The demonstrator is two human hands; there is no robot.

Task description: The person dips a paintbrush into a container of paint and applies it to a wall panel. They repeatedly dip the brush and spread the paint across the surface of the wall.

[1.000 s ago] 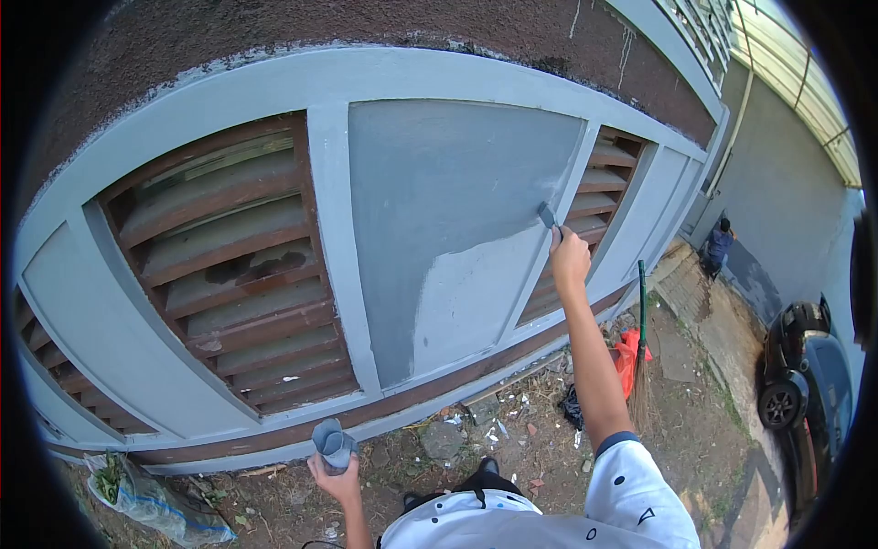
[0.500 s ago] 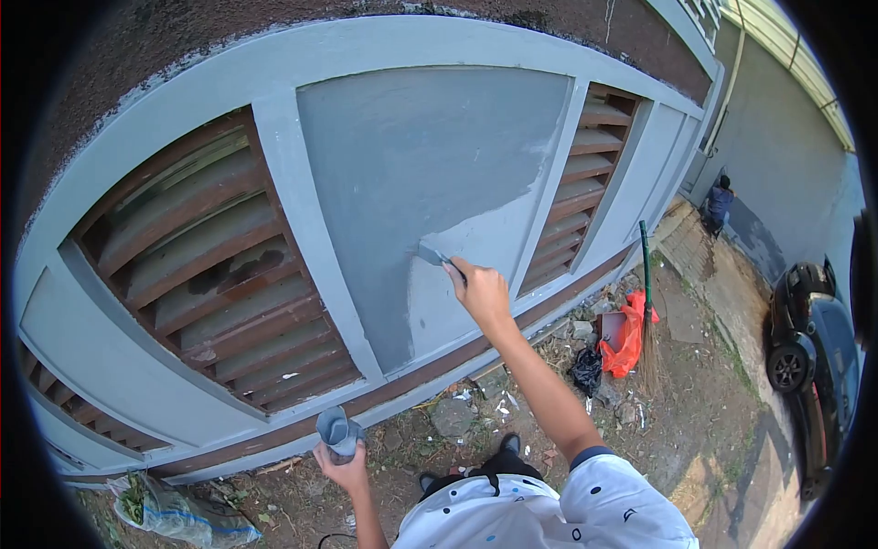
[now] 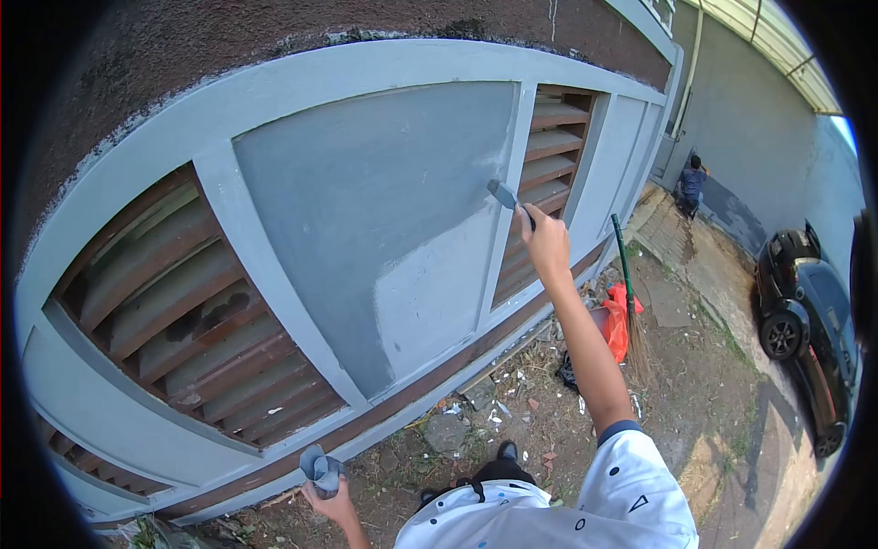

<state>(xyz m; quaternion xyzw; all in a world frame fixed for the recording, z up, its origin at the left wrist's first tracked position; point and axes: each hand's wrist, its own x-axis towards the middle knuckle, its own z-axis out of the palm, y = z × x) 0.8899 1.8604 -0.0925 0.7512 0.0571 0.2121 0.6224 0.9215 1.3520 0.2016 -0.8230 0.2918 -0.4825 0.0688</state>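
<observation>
My right hand is closed around the handle of a paintbrush. The grey-coated bristles are at the right side of a wall panel, near its pale vertical frame strip; whether they touch cannot be made out. Darker grey paint covers the panel's upper and left parts, while a lighter patch shows at lower right. Low on the left, my left hand grips a grey, paint-smeared cup, its open top facing up.
Brown louvred vents flank the panel. A green-handled broom stands by a red plastic bag on littered ground. Farther right are a dark car and another person crouching by a wall.
My right hand has carried the paintbrush up and to the right across the panel. The view has shifted, and my left hand still holds the cup.
</observation>
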